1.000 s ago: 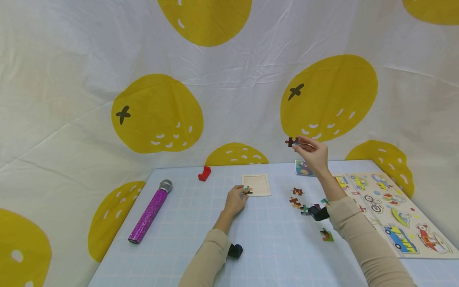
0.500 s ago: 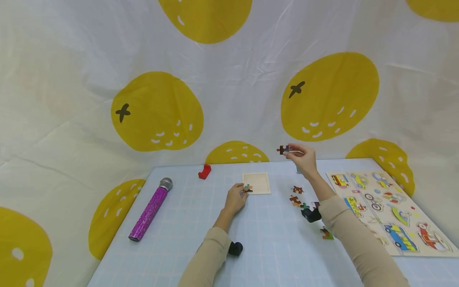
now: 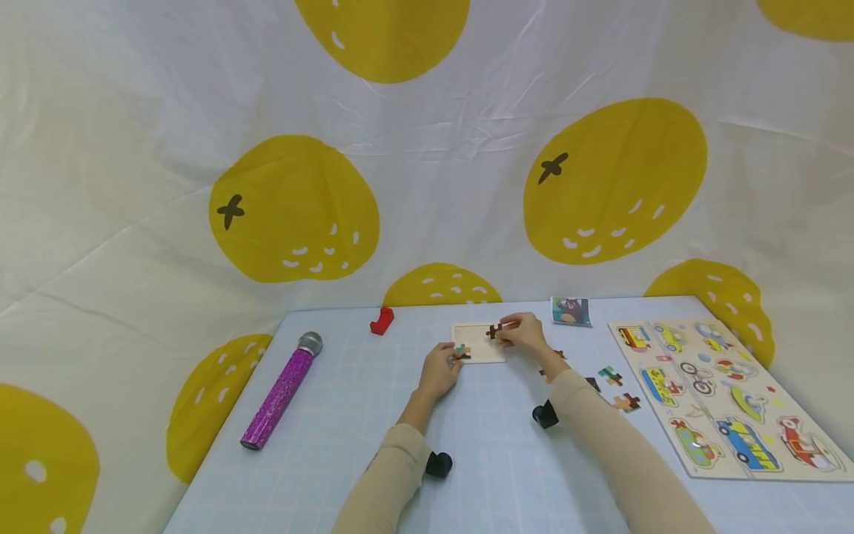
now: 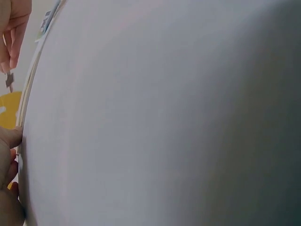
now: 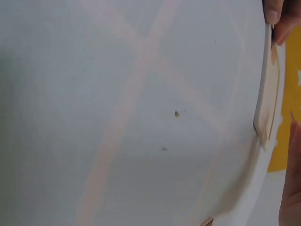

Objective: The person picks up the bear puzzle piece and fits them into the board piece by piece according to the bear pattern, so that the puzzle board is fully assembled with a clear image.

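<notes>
A shallow wooden puzzle tray (image 3: pixel 477 359) lies toward the back of the table, with a teal and orange puzzle piece (image 3: pixel 463 351) in its near left corner. My left hand (image 3: pixel 439 371) grips that corner; in the right wrist view its thumb and a finger (image 5: pixel 273 16) lie around the tray's end. Above the tray's right part, my right hand (image 3: pixel 525 334) pinches a dark brown puzzle piece (image 3: pixel 494 331) by its edge. The left wrist view has this piece (image 4: pixel 10 81) hanging below the right fingertips, apart from the tray.
Several loose puzzle pieces (image 3: pixel 626 402) lie right of the tray, some behind the right arm. A bear picture card (image 3: pixel 571 311) is at the back. A large vehicle puzzle board (image 3: pixel 727 400) covers the right side. Leftward are a red block (image 3: pixel 382 321) and a purple glitter microphone (image 3: pixel 280 397).
My right hand has come down and left from the raised position, bringing the dark puzzle piece over the tray. The left hand stays at the tray's corner.
</notes>
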The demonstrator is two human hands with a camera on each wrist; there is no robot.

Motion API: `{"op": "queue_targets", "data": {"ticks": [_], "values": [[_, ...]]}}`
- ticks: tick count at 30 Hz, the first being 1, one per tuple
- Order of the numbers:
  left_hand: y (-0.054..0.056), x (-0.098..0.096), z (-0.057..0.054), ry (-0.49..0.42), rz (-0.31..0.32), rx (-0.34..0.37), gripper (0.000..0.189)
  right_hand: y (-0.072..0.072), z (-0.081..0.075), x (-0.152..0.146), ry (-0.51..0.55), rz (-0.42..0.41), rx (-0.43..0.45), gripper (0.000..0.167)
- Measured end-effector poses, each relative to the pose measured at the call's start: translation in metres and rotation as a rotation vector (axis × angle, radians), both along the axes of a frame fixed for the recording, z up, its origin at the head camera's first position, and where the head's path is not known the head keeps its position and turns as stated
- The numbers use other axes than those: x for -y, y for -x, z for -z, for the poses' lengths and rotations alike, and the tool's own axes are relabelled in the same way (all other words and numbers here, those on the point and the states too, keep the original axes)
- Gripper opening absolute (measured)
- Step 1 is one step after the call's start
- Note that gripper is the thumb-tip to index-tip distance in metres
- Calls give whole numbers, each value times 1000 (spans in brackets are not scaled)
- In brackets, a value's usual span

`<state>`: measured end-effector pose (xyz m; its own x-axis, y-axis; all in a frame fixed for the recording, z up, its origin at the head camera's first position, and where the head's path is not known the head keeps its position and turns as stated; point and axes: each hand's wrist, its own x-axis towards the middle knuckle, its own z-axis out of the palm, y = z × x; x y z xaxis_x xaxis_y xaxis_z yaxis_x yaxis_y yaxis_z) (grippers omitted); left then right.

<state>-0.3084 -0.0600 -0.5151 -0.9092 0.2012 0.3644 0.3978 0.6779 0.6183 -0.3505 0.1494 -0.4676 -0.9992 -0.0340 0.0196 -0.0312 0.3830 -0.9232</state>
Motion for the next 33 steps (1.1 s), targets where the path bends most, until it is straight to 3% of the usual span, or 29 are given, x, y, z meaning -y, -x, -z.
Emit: {"op": "queue_targets", "data": {"ticks": [8,13,19,22,33], "values": [[1,0,1,7,-8,23,11,7,14,12,-71,41,-1,23],[1,0,-1,10,-7,11,10,6,20,16,-74,38,5,31],[-1,0,0,3,-4,8,8,2,22,23,-361,4,-110,18],[-1,0,0,5,-11,21,9,2,22,24,-436,2,-133,15],[-1,0,2,27,-26,25,8,-1,19,19,-585,-194,-185,17]]}}
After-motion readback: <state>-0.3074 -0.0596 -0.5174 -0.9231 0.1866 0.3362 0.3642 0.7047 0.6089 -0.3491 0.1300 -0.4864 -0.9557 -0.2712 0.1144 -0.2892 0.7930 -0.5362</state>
